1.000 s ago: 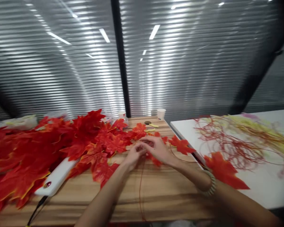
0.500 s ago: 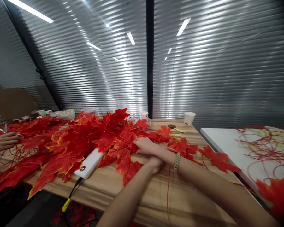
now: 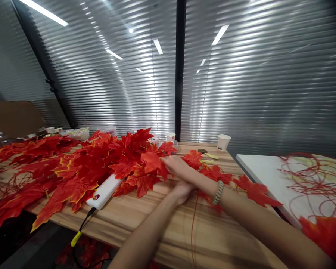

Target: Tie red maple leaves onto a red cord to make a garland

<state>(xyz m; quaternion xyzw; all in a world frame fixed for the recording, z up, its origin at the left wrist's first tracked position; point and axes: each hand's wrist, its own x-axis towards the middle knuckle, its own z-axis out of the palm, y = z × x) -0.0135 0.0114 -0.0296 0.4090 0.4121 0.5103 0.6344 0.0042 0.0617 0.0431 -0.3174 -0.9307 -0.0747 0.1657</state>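
My right hand (image 3: 174,166), a bracelet (image 3: 218,192) round its wrist, reaches leftward with its fingers pinched on a red maple leaf (image 3: 152,162) at the front of the leaf pile (image 3: 92,160). Beneath that wrist lies my left hand (image 3: 183,189); its fingers are mostly hidden behind the right forearm, so what it holds does not show. From near the left hand a thin red cord (image 3: 193,228) runs down across the wooden table (image 3: 168,239). More leaves (image 3: 215,173) lie just right of the hands.
A white power bank (image 3: 105,192) with a black cable lies before the pile. Paper cups (image 3: 223,142) and scissors with yellow handles (image 3: 211,156) stand or lie behind. At right, a white surface (image 3: 257,164) bears tangled red cord (image 3: 319,179) and a leaf (image 3: 323,233).
The leaf at my right fingertips has come up and left off the table front. Another person's hand at the far left has gone from view. The view has shifted slightly.
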